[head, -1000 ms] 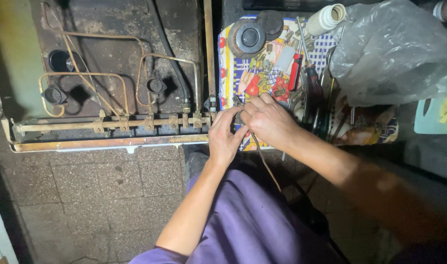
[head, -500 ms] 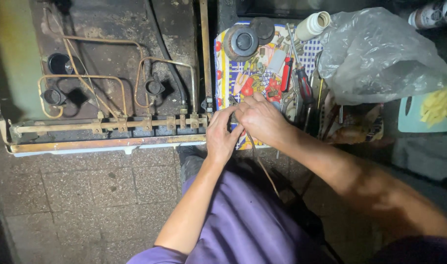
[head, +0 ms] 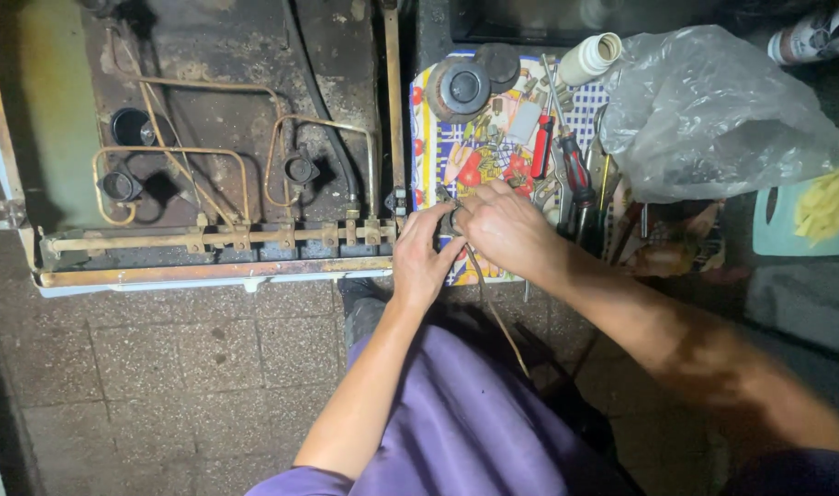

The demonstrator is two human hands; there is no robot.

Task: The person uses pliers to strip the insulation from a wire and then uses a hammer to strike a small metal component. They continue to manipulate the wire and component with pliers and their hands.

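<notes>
One head-worn view looks steeply down, close over the opened stove [head: 208, 184] and the tiled floor [head: 162, 367].

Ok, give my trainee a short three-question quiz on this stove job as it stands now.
1. True or false: both hands meet at a small dark fitting by the manifold pipe.
2. Which lies on the patterned tray: A red-handled screwdriver, B hammer, C saw?
3. What trails from the right hand toward the purple garment?

Key: 1 true; 2 A; 3 a thin tube.
</notes>
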